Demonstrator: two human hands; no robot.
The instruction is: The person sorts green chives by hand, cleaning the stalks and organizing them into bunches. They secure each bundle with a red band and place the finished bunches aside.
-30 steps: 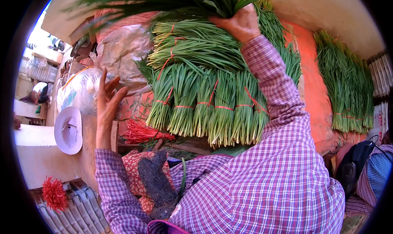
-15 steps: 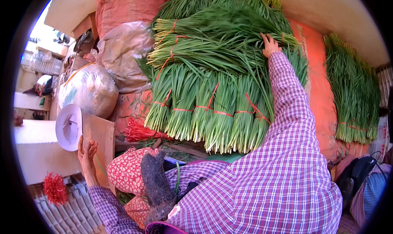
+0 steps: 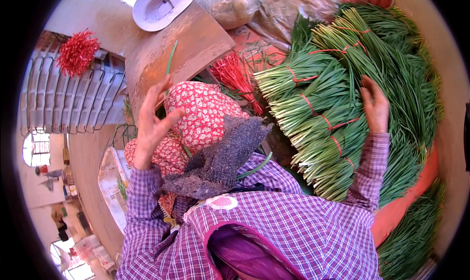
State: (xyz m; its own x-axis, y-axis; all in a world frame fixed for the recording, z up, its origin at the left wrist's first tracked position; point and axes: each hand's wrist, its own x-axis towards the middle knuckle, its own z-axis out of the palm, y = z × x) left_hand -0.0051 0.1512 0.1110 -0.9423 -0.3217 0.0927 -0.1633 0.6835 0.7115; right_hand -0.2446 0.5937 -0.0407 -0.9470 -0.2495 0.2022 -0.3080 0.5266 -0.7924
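My left hand (image 3: 155, 121) is raised beside my knee, which is covered in red floral cloth (image 3: 200, 108). Its fingers and thumb are spread, and nothing shows in it. My right hand (image 3: 376, 106) rests at the leafy ends of the bundles of green chives (image 3: 313, 101), its fingers loosely bent and apart, gripping nothing that I can see. Red ties bind these bundles, and their pale cut ends point toward me. Long leaves of more chives (image 3: 387, 49) are piled on the far side. A dark grey cloth (image 3: 223, 155) lies across my lap.
A heap of loose red ties (image 3: 235, 79) lies between my knee and the chives. At the left are a wooden board (image 3: 181, 54), a pale hat (image 3: 163, 8), another red tie bunch (image 3: 78, 52) and grey crates (image 3: 73, 96). Plastic bags (image 3: 289, 10) stand behind.
The view has turned to the left. My right hand has come back from the far end of the pile toward the nearer bundles. My left hand has moved in beside my knee.
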